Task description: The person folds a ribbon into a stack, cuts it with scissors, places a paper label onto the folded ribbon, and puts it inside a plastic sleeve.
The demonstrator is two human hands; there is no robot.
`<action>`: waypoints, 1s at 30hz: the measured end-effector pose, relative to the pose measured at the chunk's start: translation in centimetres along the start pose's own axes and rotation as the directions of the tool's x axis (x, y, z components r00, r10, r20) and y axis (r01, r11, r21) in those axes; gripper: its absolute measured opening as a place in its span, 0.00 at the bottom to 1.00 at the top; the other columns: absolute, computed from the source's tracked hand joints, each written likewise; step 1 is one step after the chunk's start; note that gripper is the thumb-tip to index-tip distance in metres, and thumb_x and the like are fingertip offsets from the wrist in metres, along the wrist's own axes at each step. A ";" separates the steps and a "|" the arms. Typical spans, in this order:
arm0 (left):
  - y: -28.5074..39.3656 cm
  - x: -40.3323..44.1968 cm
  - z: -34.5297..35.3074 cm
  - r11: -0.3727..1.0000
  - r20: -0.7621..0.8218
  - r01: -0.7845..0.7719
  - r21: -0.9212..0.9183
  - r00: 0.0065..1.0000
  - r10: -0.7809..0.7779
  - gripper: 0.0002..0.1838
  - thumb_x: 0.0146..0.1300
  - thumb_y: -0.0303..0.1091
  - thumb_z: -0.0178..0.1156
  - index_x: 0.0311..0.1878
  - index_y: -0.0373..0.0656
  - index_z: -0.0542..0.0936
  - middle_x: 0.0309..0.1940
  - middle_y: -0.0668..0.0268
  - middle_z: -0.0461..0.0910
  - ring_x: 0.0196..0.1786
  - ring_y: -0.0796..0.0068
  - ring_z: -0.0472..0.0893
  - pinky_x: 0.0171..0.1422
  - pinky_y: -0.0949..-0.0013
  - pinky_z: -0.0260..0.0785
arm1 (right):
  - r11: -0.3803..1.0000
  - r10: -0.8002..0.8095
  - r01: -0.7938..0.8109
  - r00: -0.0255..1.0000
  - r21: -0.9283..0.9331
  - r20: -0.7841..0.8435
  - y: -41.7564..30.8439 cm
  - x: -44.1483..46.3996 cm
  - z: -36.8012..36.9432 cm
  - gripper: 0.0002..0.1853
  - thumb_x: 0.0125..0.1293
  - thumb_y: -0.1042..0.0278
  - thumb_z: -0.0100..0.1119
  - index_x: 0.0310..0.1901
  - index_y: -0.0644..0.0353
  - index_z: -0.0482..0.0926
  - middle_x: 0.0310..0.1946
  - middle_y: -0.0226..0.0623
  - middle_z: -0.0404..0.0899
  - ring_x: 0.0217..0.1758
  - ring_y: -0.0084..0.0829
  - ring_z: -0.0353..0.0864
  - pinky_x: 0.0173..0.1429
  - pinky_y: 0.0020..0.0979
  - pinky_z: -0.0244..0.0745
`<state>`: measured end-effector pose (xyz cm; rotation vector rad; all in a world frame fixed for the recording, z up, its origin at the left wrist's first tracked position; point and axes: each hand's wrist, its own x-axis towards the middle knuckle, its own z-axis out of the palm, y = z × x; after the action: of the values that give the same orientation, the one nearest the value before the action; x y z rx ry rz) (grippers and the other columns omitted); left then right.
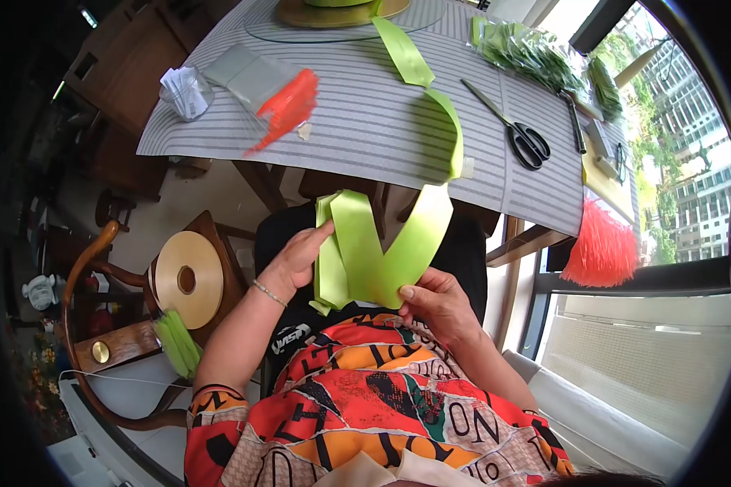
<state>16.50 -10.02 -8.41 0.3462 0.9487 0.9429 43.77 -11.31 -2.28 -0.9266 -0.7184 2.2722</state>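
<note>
A wide lime-green satin ribbon [417, 235] runs from a roll [343, 11] at the table's far edge down to my lap. My left hand [299, 258] is closed on the left edge of a stack of folded ribbon layers [326, 268]; its fingers are partly hidden behind them. With thumb and fingertips, my right hand [434, 302] pinches the lower right bend of the ribbon. Between my hands the strip makes a V, one arm lying against the stack and the other rising to the table.
Black-handled scissors [528, 144] lie open on the striped tablecloth [365, 105]. At left are a clear cup of white papers [185, 93] and red fringe [288, 109] in plastic. Bagged green bundles [528, 57] and red fringe [599, 247] are at right. A chair [89, 284] holds a cream ribbon roll [207, 276].
</note>
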 end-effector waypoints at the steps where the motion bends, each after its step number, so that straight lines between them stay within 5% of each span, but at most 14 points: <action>1: -0.3 0.3 0.4 1.000 -0.001 0.004 -0.001 1.000 -0.004 0.24 0.76 0.47 0.50 0.59 0.33 0.76 0.53 0.57 0.82 0.52 0.66 0.85 0.56 0.62 0.79 | 1.000 0.015 -0.014 1.000 -0.026 0.019 0.5 0.4 0.0 0.08 0.67 0.71 0.65 0.45 0.64 0.82 0.31 0.31 0.82 0.28 0.20 0.81 0.33 0.22 0.80; 7: -1.3 0.8 2.7 0.996 0.092 -0.040 -0.074 0.995 0.047 0.28 0.75 0.53 0.49 0.61 0.37 0.75 0.54 0.60 0.82 0.54 0.70 0.83 0.58 0.64 0.77 | 0.978 0.126 -0.114 0.990 -0.172 0.060 1.9 1.5 0.0 0.10 0.69 0.67 0.63 0.47 0.63 0.81 0.28 0.30 0.81 0.24 0.17 0.77 0.30 0.19 0.76; 12: -2.0 0.5 3.4 0.992 0.161 -0.050 -0.120 0.985 0.069 0.29 0.76 0.56 0.44 0.63 0.41 0.74 0.55 0.62 0.81 0.53 0.71 0.83 0.57 0.65 0.77 | 0.991 0.119 -0.109 0.985 -0.078 0.128 1.7 1.3 -0.1 0.11 0.69 0.67 0.63 0.47 0.64 0.82 0.29 0.30 0.81 0.23 0.16 0.75 0.29 0.19 0.73; 24: -1.1 -0.6 6.4 0.979 0.400 -0.027 -0.202 0.910 0.107 0.39 0.70 0.66 0.45 0.69 0.41 0.67 0.53 0.56 0.80 0.54 0.56 0.82 0.57 0.58 0.78 | 0.915 0.160 -0.120 0.985 -0.385 0.071 1.8 1.5 0.3 0.11 0.70 0.65 0.62 0.48 0.63 0.83 0.27 0.27 0.80 0.24 0.15 0.73 0.31 0.20 0.71; 27: -1.5 -0.9 5.7 0.994 0.475 0.012 -0.105 0.879 0.039 0.41 0.69 0.65 0.50 0.69 0.37 0.66 0.54 0.51 0.79 0.56 0.58 0.81 0.60 0.56 0.76 | 0.900 0.163 -0.119 0.984 -0.418 0.070 1.7 1.4 0.4 0.11 0.70 0.65 0.61 0.48 0.63 0.83 0.26 0.26 0.79 0.24 0.15 0.73 0.31 0.19 0.71; 30: -1.0 -1.7 6.4 0.978 0.380 -0.075 0.193 0.925 -0.005 0.34 0.71 0.54 0.55 0.67 0.33 0.68 0.54 0.49 0.79 0.56 0.61 0.81 0.62 0.59 0.74 | 0.878 0.170 -0.115 0.982 -0.464 0.078 1.9 1.5 0.3 0.12 0.71 0.64 0.61 0.48 0.63 0.84 0.27 0.25 0.79 0.27 0.15 0.75 0.33 0.19 0.71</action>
<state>21.79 -11.10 -4.51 0.6975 0.6830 0.7738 42.09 -11.70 -4.04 -1.0928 -1.3216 2.3431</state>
